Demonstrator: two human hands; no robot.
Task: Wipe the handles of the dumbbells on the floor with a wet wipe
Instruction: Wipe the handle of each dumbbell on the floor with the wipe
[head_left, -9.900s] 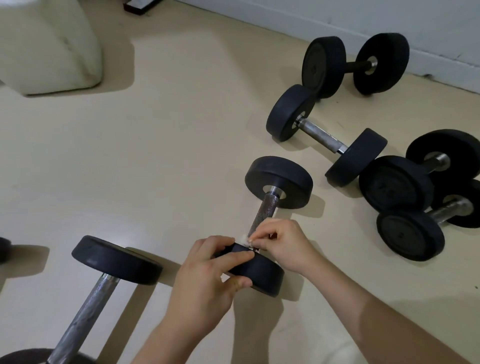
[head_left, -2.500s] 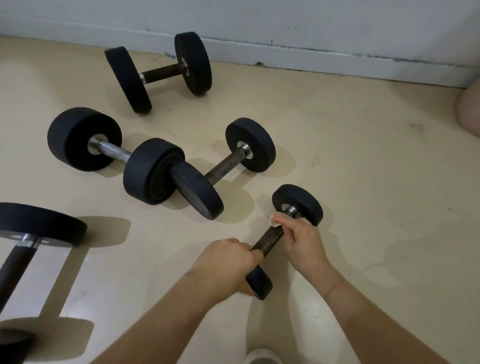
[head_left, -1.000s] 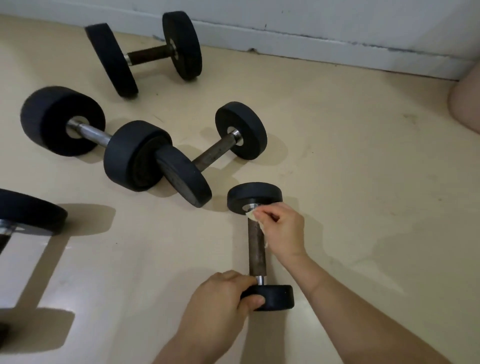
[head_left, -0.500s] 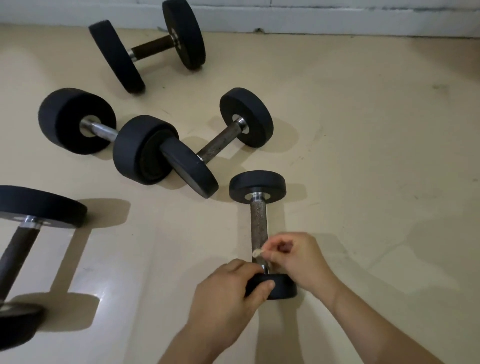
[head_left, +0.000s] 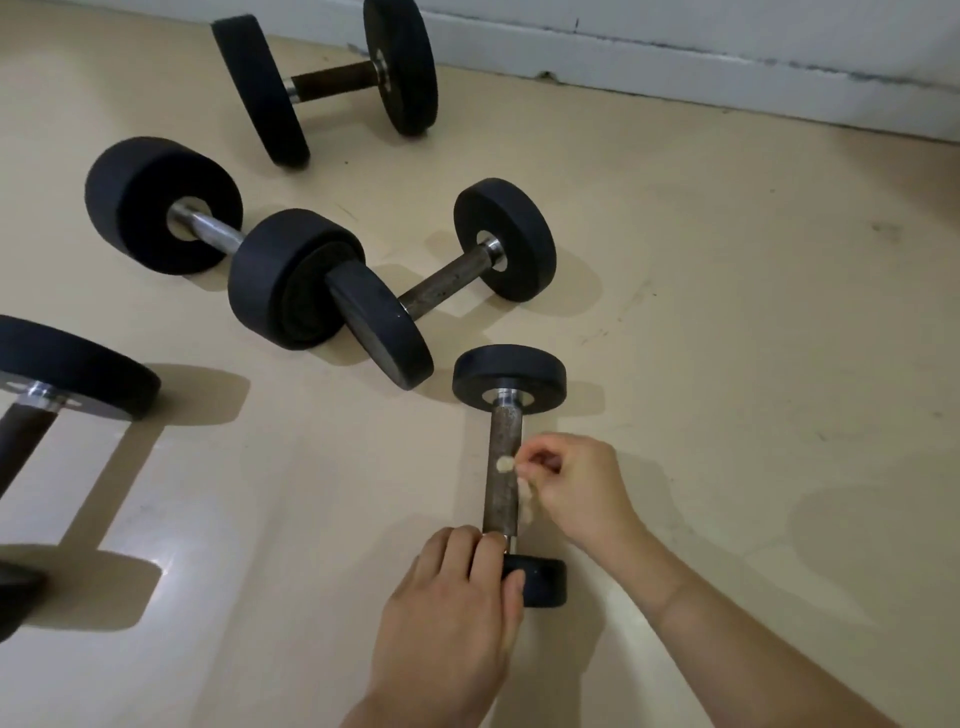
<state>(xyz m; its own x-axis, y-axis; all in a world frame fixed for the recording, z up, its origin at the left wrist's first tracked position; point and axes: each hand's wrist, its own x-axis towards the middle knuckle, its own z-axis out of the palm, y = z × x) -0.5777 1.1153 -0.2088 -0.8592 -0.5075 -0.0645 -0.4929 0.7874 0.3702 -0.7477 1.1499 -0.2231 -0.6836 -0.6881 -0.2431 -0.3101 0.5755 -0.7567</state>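
A small black dumbbell (head_left: 503, 457) lies on the beige floor in front of me, its rusty handle pointing away from me. My left hand (head_left: 457, 613) grips its near weight and covers most of that end. My right hand (head_left: 571, 488) pinches a small crumpled wet wipe (head_left: 505, 464) against the right side of the handle, about halfway along. The far weight (head_left: 509, 378) is uncovered.
Several other black dumbbells lie around: one with a rusty bar (head_left: 447, 275) just beyond, a thick one with a shiny bar (head_left: 208, 231) at left, one by the wall (head_left: 332, 80), and a large one (head_left: 31, 415) at the left edge. A white skirting board (head_left: 675, 67) runs along the back.
Over the last half second my right hand has slid the wipe up the handle, away from the near weight. My left hand keeps its hold on the near weight.
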